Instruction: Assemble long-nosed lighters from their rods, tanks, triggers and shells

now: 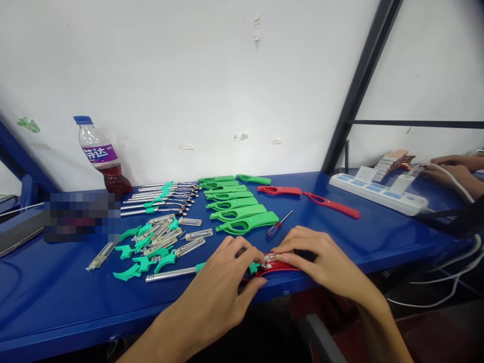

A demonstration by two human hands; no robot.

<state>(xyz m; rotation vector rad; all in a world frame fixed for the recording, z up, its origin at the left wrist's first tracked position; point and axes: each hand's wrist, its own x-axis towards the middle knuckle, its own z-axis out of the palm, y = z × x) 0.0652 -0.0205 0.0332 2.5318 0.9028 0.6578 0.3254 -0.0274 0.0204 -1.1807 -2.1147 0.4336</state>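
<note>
At the front edge of the table, a red lighter shell (283, 267) lies under my two hands. A metal lighter tube (172, 274) with a green collar points left from it, and a clear fuel tank (269, 258) shows in the shell. My left hand (223, 275) is closed around the tube end of the shell, its fingertips by the green trigger piece. From the right, my right hand (321, 254) grips the shell, thumb and fingers at the tank. Most of the shell is hidden. Just behind lies a small screwdriver (279, 225).
Green lighter shells (242, 212) lie in a column at the middle, with two red shells (333, 204) to the right. Leftward are metal tubes (147, 204), clear tanks (190, 246) and green triggers (127, 273). A bottle (100, 156), power strip (378, 194) and another person's hands (454, 174) are farther off.
</note>
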